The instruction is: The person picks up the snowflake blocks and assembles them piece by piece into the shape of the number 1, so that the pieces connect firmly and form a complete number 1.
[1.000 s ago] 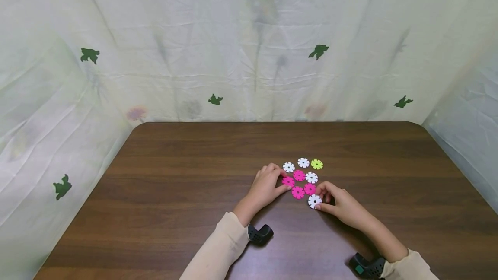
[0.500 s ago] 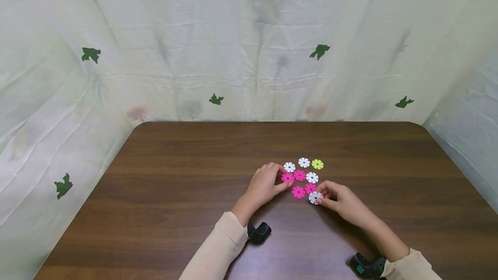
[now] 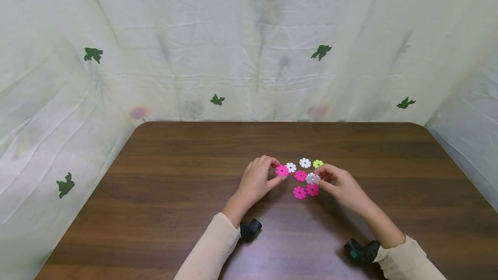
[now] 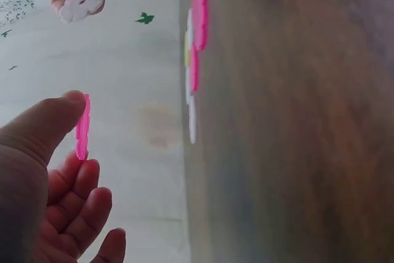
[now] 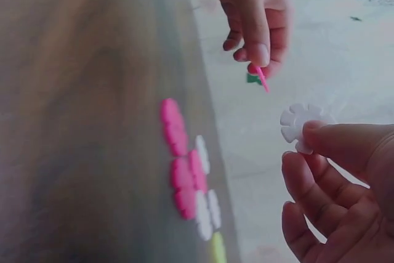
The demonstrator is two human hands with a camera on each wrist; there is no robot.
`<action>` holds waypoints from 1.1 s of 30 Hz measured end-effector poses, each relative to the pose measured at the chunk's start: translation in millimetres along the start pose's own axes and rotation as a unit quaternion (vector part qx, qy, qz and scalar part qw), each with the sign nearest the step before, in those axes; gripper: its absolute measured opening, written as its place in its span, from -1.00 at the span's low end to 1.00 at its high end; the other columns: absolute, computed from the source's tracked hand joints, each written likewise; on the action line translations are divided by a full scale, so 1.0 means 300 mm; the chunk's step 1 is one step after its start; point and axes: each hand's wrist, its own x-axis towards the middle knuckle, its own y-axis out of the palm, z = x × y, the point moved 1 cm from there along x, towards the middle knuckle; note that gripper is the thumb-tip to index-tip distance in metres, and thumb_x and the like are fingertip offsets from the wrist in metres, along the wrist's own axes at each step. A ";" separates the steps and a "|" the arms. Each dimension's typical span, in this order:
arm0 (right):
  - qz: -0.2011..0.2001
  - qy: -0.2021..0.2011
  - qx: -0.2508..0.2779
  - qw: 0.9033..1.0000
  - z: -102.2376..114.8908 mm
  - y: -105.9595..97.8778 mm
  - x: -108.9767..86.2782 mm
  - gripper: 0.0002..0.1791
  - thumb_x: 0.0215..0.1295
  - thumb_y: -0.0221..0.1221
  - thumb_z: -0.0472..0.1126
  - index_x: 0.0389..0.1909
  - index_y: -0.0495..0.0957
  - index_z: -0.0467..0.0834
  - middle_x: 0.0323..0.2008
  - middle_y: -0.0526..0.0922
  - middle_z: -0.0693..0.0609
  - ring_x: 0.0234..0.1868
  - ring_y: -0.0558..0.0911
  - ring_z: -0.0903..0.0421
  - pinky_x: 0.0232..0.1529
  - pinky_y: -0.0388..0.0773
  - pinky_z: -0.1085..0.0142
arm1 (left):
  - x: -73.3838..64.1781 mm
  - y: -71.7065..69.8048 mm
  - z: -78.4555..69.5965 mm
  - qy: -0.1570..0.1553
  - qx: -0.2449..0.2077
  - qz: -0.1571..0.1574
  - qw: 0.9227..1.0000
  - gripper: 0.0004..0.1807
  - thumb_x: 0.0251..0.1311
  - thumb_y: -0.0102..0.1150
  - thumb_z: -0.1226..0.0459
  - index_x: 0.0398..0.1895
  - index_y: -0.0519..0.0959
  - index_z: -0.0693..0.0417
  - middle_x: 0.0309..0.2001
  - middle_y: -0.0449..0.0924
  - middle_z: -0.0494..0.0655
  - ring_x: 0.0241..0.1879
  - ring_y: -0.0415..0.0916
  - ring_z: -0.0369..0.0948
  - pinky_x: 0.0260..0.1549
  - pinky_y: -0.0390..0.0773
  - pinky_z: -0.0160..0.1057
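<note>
One pink disc [image 3: 282, 170] is pinched by the left hand [image 3: 254, 181], one white disc [image 5: 297, 129] by the right hand [image 3: 345, 187]; both are raised above the brown surface [image 3: 175, 202]. On this surface lie three other pink discs [image 3: 299, 192], some other white discs [image 3: 305, 163] and one yellow-green disc [image 3: 317, 164].

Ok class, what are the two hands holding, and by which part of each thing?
The left hand pinches a pink disc by opposite edges; the right hand pinches a white disc near its rim.
</note>
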 end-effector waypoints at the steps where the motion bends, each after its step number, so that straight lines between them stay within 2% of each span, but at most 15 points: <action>1: -0.003 -0.002 0.003 1.000 0.006 -0.003 0.007 -0.88 0.10 0.21 -0.33 -0.34 0.48 -0.16 -0.47 0.51 0.07 -0.45 0.48 0.17 -0.46 0.45 0.34 | -0.001 -0.006 -0.001 0.003 0.001 -0.004 1.000 -0.62 0.00 0.26 0.03 -0.20 0.49 0.06 -0.23 0.47 -0.16 -0.26 0.37 -0.22 -0.21 0.34 -0.24; 6: -0.015 -0.011 0.021 1.000 0.034 -0.014 0.041 -0.87 0.11 0.21 -0.32 -0.31 0.49 -0.15 -0.43 0.53 0.06 -0.42 0.50 0.13 -0.41 0.49 0.28 | -0.002 -0.034 -0.009 0.023 -0.002 -0.031 0.999 -0.62 -0.02 0.28 0.05 -0.21 0.48 0.06 -0.24 0.47 -0.16 -0.26 0.37 -0.23 -0.22 0.35 -0.25; 11: -0.025 -0.022 0.038 0.999 0.060 -0.019 0.074 -0.85 0.09 0.21 -0.38 -0.31 0.49 -0.18 -0.42 0.54 0.00 -0.42 0.50 0.12 -0.46 0.47 0.33 | -0.002 -0.065 -0.023 0.051 -0.006 -0.053 0.997 -0.62 -0.04 0.31 0.10 -0.20 0.47 0.09 -0.24 0.46 -0.15 -0.25 0.38 -0.22 -0.21 0.36 -0.25; 19: -0.031 -0.036 0.072 0.996 0.092 -0.021 0.109 -0.86 0.10 0.20 -0.37 -0.30 0.50 -0.18 -0.39 0.55 0.02 -0.42 0.52 0.02 -0.49 0.48 0.33 | 0.003 -0.101 -0.043 0.099 -0.025 -0.086 0.991 -0.61 -0.06 0.34 0.16 -0.21 0.46 0.12 -0.24 0.47 -0.13 -0.26 0.40 -0.21 -0.20 0.36 -0.24; 27: -0.020 -0.059 0.112 0.992 0.121 -0.008 0.129 -0.87 0.11 0.16 -0.43 -0.29 0.49 -0.27 -0.37 0.54 -0.08 -0.42 0.54 0.13 -0.45 0.54 0.32 | 0.003 -0.113 -0.051 0.119 -0.046 -0.088 0.988 -0.62 -0.07 0.35 0.20 -0.20 0.46 0.12 -0.25 0.48 -0.14 -0.28 0.41 -0.22 -0.21 0.37 -0.26; 33: -0.021 -0.076 0.104 0.991 0.122 0.001 0.134 -0.82 0.06 0.13 -0.56 -0.30 0.48 -0.33 -0.38 0.53 -0.12 -0.46 0.52 0.15 -0.45 0.54 0.34 | 0.002 -0.117 -0.060 0.128 -0.060 -0.079 0.987 -0.62 -0.09 0.36 0.24 -0.19 0.46 0.16 -0.25 0.49 -0.11 -0.28 0.41 -0.20 -0.21 0.37 -0.29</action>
